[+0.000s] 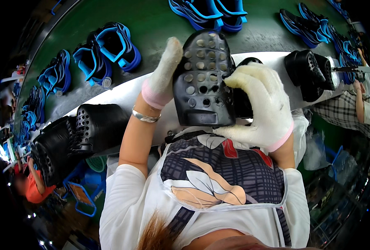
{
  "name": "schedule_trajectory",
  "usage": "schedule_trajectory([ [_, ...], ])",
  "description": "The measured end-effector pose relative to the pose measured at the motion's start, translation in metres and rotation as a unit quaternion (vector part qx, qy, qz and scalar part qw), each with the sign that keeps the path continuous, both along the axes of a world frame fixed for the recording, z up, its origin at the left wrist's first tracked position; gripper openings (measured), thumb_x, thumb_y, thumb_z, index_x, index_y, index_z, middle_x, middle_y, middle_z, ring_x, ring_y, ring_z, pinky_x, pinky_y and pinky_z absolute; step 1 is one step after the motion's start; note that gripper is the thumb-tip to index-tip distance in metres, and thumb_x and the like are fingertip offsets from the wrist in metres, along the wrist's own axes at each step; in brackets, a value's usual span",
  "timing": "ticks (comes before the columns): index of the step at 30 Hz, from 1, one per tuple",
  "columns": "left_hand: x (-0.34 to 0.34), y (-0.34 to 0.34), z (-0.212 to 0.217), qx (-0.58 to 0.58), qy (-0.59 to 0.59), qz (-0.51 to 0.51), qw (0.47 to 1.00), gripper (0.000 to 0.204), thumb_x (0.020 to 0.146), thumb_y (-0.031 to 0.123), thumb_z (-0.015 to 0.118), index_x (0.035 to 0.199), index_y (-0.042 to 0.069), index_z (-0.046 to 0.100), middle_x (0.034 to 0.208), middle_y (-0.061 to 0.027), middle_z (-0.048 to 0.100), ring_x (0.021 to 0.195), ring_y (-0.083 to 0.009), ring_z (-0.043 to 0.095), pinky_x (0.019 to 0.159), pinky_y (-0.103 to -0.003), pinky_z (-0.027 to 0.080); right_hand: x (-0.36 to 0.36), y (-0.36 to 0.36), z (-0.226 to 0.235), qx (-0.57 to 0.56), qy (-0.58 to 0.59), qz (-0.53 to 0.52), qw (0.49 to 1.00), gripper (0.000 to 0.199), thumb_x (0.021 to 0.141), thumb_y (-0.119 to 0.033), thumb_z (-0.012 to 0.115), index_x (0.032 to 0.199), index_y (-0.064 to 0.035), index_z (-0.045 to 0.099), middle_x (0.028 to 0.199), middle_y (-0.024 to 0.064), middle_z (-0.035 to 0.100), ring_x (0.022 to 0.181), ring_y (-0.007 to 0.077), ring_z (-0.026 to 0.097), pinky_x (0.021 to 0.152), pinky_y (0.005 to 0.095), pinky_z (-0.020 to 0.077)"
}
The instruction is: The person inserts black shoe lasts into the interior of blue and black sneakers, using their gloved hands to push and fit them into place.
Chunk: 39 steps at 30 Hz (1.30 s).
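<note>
A black perforated clog (204,77) is held up in front of my chest, rows of round holes facing me. My left hand (167,68), in a white knit glove with a pink cuff, grips its left side; the thumb points up and the other fingers are hidden behind it. My right hand (268,102), gloved the same way, curls around its right side, fingertips at the holes' edge and thumb by the lower end. Behind it, partly covered by my right hand, is a second black clog (244,102).
More black clogs sit on the pale ledge (164,121), some on the left (97,127) and others on the right (305,73). Beyond it, a green conveyor belt (151,21) carries black-and-blue sneakers (118,46). A person in orange (39,183) is at far left; another (360,100) is at right.
</note>
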State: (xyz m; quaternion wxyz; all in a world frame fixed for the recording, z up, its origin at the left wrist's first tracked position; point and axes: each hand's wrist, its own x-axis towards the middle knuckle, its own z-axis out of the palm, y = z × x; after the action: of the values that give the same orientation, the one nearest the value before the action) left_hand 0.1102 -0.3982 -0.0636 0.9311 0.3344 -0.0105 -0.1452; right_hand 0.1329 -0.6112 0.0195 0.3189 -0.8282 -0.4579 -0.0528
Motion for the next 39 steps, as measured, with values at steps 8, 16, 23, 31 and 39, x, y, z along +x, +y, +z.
schedule_trajectory([
  [8,0.019,0.000,-0.004,0.027,-0.009,0.044,0.999,0.059,0.098,0.037,0.048,0.142,-0.002,0.040,0.119,-0.0178,0.062,0.107,-0.0239,0.064,0.094,-0.036,0.054,0.008,0.001,-0.013,-0.043,0.188,-0.058,0.980,0.075,0.063,-0.035,0.084,0.125,-0.0049,0.056,0.115,0.0172,0.061,0.102,0.0347,0.063,0.088,0.0409,0.0515],
  [16,0.036,-0.007,-0.007,0.085,-0.035,0.172,0.981,0.046,0.092,0.028,0.058,0.127,-0.001,0.053,0.107,-0.0112,0.066,0.094,-0.0194,0.066,0.085,-0.033,0.055,0.018,0.013,-0.023,-0.093,0.152,-0.132,0.975,0.066,0.073,-0.047,0.075,0.119,-0.0031,0.055,0.099,0.0165,0.065,0.088,0.0337,0.066,0.075,0.0409,0.0532],
  [23,0.062,-0.017,-0.001,0.140,-0.033,0.295,0.945,0.026,0.091,0.027,0.064,0.106,0.006,0.059,0.093,-0.0032,0.063,0.081,-0.0127,0.062,0.071,-0.027,0.052,0.034,0.021,-0.025,-0.067,0.072,-0.139,0.985,0.045,0.078,-0.037,0.072,0.105,-0.0042,0.058,0.090,0.0147,0.064,0.082,0.0326,0.066,0.070,0.0410,0.0529],
  [31,0.091,-0.001,-0.032,0.241,0.009,0.223,0.944,0.046,0.100,0.041,0.049,0.118,0.000,0.058,0.101,-0.0104,0.066,0.089,-0.0150,0.065,0.076,-0.029,0.054,0.067,0.029,-0.031,-0.114,0.060,-0.165,0.978,0.036,0.080,-0.036,0.069,0.097,-0.0058,0.058,0.081,0.0143,0.066,0.076,0.0331,0.066,0.066,0.0414,0.0524],
  [39,0.120,0.008,-0.082,0.704,-0.132,0.165,0.678,0.041,0.087,0.030,0.063,0.119,0.004,0.059,0.120,-0.0193,0.058,0.112,-0.0390,0.057,0.094,-0.044,0.048,0.142,0.042,-0.031,-0.209,0.162,-0.161,0.951,0.048,0.078,-0.042,0.064,0.098,0.0018,0.064,0.082,0.0225,0.068,0.078,0.0356,0.068,0.074,0.0403,0.0529],
])
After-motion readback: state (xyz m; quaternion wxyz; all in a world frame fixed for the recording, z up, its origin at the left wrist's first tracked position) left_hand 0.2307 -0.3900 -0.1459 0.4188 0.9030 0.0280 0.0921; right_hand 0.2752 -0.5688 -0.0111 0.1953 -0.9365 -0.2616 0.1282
